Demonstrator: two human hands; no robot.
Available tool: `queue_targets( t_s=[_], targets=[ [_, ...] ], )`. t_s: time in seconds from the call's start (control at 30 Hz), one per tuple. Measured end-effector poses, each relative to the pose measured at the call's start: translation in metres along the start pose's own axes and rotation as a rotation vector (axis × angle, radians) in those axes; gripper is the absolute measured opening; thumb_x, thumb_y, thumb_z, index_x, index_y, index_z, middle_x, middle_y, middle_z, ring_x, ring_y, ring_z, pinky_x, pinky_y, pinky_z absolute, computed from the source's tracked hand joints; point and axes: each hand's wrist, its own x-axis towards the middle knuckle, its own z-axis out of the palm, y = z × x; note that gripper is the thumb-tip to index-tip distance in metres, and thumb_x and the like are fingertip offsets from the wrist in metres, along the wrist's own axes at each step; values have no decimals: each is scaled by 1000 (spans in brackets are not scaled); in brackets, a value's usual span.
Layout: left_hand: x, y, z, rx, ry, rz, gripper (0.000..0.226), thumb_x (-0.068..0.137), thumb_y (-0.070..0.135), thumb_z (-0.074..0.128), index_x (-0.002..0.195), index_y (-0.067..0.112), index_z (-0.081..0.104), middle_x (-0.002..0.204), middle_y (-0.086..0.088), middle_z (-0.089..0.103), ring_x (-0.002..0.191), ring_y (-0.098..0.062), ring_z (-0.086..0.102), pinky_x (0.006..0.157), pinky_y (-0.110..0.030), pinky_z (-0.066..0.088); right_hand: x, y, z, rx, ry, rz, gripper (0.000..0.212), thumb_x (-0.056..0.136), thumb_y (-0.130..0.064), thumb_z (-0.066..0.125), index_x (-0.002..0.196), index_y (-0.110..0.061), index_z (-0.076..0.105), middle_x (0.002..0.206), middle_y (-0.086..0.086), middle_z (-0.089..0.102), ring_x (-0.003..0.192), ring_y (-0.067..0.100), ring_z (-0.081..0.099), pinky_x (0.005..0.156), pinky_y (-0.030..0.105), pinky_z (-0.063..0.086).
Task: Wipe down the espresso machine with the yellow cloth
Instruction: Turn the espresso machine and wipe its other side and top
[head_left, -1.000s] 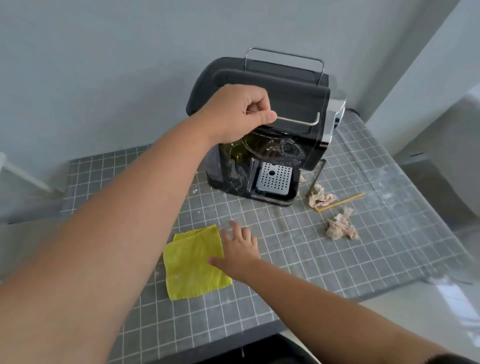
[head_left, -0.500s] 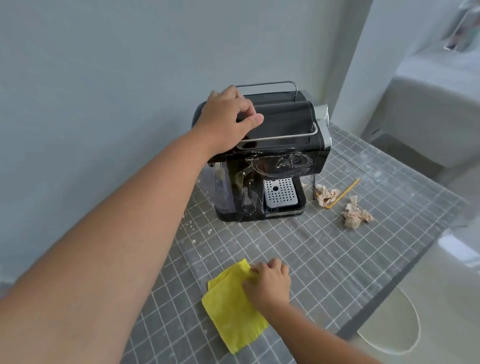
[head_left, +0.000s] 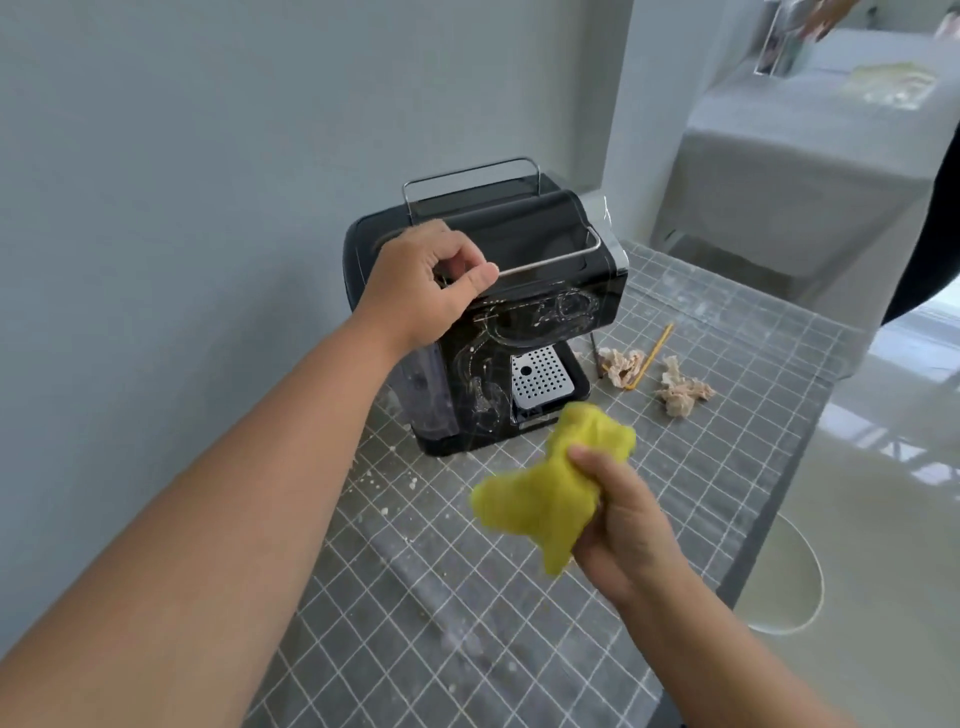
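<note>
Head view, 1 frame. The espresso machine (head_left: 498, 312) stands upright on the gridded grey mat (head_left: 467, 597), its back close to the wall, drip tray grille (head_left: 540, 376) facing the camera. Its glossy black front panel carries pale smears and streaks, so I judge that is the surface most in need of wiping.

The left hand (head_left: 421, 288) is on the top front edge of the machine, fingers curled closed around the left end of the chrome rail (head_left: 545, 260), thumb pressed along the front. Likely purpose: bracing the machine so it does not slide or tip on the mat under wiping pressure.

The right hand (head_left: 618, 525) is clenched on the yellow cloth (head_left: 545, 493), which is bunched into a loose wad and held in the air above the mat, in front of and below the machine, not touching it. Bunching gives a padded face to press with; loose corners hang out on the left and top.

Wiping not yet begun; no cloth contact with the machine. Next move, as I judge it, calls for bringing the wad to the smeared front panel while the left hand keeps bracing.

To the right of the machine: 2 crumpled paper wads (head_left: 680, 392) and a thin yellow stick (head_left: 649, 356) lie on the mat, apart from both hands. White specks dot the mat near the machine base.
</note>
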Motion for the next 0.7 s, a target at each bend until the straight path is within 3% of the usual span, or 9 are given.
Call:
queue_targets(
  t_s=[0.07, 0.1, 0.2, 0.27, 0.33, 0.4, 0.47, 0.57, 0.7],
  targets=[
    [0, 0, -3, -79, -6, -81, 19, 86, 30, 69, 74, 14, 67, 66, 6, 55, 60, -5, 47, 58, -15, 41, 9, -2, 30, -82, -33, -347, 45, 70, -10, 67, 113, -11, 54, 84, 3, 59, 74, 16, 62, 66, 37, 55],
    [1, 0, -3, -113, -17, -118, 21, 86, 29, 69, 72, 13, 66, 61, 5, 52, 55, -5, 43, 53, -15, 39, 17, -1, 47, -239, -32, -541, 38, 72, -9, 67, 108, -16, 56, 84, -1, 59, 74, 14, 61, 67, 33, 54],
    [4, -4, -6, -160, -65, -175, 24, 87, 30, 67, 72, 13, 66, 61, -6, 55, 55, -10, 45, 50, -25, 41, 63, 16, 76, -851, -76, -1142, 22, 81, -9, 69, 102, -13, 66, 104, 5, 57, 97, 16, 55, 85, 31, 49],
    [7, -6, -8, -180, -94, -173, 23, 89, 32, 65, 73, 15, 68, 68, -12, 63, 61, -15, 51, 58, -33, 48, 102, 31, 75, -1136, -27, -1362, 22, 91, -20, 60, 108, -12, 70, 122, 11, 50, 113, 22, 46, 95, 34, 41],
    [9, -9, -8, -210, -99, -186, 23, 89, 32, 63, 72, 18, 69, 68, -10, 64, 62, -14, 52, 60, -34, 48, 130, 39, 67, -1289, 105, -1536, 25, 96, -30, 50, 116, -25, 64, 130, 5, 45, 119, 25, 41, 97, 38, 32],
    [11, -10, -7, -247, -88, -201, 24, 89, 31, 64, 69, 20, 68, 63, -6, 59, 59, -12, 49, 59, -30, 45, 142, 42, 60, -1357, 259, -1610, 32, 92, -29, 51, 124, -31, 53, 135, -3, 44, 130, 22, 34, 102, 41, 25],
    [11, -11, -5, -268, -76, -214, 24, 89, 30, 64, 68, 19, 67, 62, -12, 56, 59, -13, 45, 59, -26, 41, 148, 34, 54, -1305, 383, -1552, 41, 91, -28, 49, 131, -30, 46, 145, -12, 38, 143, 16, 17, 112, 44, 14],
    [11, -10, -4, -266, -72, -209, 24, 90, 29, 64, 70, 16, 67, 69, -23, 56, 60, -15, 42, 59, -18, 39, 155, 10, 43, -1093, 413, -1457, 45, 96, -21, 46, 140, -25, 39, 151, -2, 32, 146, 24, 10, 116, 58, 10],
    [10, -9, -3, -270, -72, -206, 22, 89, 27, 65, 70, 14, 67, 62, -7, 53, 55, -7, 40, 56, -15, 37, 155, 2, 50, -832, 444, -1274, 53, 100, -26, 38, 147, -34, 14, 158, 1, 6, 147, 32, -3, 119, 49, 0]
  ],
)
